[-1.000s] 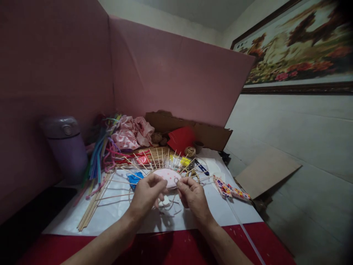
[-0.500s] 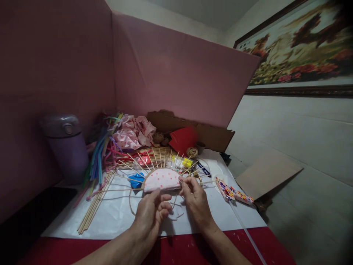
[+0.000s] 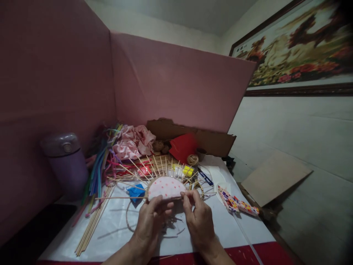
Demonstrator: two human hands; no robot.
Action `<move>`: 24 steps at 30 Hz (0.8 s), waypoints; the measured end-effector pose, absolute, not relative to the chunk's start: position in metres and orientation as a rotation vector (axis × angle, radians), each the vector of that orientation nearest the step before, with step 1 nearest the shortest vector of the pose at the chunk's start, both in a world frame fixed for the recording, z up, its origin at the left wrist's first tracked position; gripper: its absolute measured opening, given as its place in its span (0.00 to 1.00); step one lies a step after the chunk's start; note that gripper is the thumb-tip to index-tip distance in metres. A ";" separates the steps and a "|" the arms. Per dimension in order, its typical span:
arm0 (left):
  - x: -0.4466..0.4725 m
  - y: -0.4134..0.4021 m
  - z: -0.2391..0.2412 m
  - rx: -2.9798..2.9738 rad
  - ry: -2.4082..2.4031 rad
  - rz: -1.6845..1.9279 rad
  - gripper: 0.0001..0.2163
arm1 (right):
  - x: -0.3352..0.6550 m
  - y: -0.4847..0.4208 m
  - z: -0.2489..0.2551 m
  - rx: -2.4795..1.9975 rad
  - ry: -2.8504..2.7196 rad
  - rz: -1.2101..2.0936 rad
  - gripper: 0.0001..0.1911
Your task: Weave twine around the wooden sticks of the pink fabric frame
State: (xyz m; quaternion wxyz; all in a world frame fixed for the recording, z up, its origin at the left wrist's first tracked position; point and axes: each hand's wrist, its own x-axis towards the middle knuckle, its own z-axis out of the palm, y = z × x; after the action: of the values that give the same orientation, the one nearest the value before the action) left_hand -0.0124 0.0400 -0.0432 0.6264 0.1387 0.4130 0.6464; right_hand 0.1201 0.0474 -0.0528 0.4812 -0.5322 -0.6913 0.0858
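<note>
A half-round piece covered in pink dotted cloth (image 3: 165, 187) lies on the white sheet, with thin wooden sticks (image 3: 154, 166) fanning out from its curved edge. My left hand (image 3: 151, 222) rests just below it, fingers curled and pinching at its lower edge. My right hand (image 3: 199, 221) pinches the piece's right corner where a thin rattan strand (image 3: 129, 217) loops round. What the fingertips hold is too small to make out clearly.
A purple flask (image 3: 66, 163) stands at left. Coloured strips (image 3: 97, 165), pink cloth (image 3: 132, 140), red paper (image 3: 183, 146), a twine ball (image 3: 192, 159), blue scrap (image 3: 136, 191), a bundle of sticks (image 3: 92, 226) and flowered fabric (image 3: 237, 204) lie around. Pink boards wall the back; cardboard (image 3: 275, 176) lies at right.
My left hand dropped from the piece's top to its lower edge, then closed in again. The right hand shifted to the right corner. The view tilted slightly downward.
</note>
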 end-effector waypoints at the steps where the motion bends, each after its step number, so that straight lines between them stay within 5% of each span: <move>1: -0.013 0.042 -0.044 0.321 0.943 1.469 0.05 | 0.119 0.046 -0.052 -1.277 -1.698 0.194 0.10; 17: -0.009 0.019 -0.033 0.522 0.905 1.459 0.09 | 0.122 0.038 -0.051 -1.028 -1.674 0.042 0.05; 24: -0.026 0.021 0.004 0.544 0.809 1.766 0.09 | 0.118 0.032 -0.043 -1.007 -1.345 0.187 0.05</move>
State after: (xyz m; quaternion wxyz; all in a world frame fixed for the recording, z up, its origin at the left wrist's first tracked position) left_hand -0.0258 0.0209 0.0041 0.5328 0.2282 0.3394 0.7408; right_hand 0.1176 0.0320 -0.0430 0.6637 -0.4456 -0.5951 0.0829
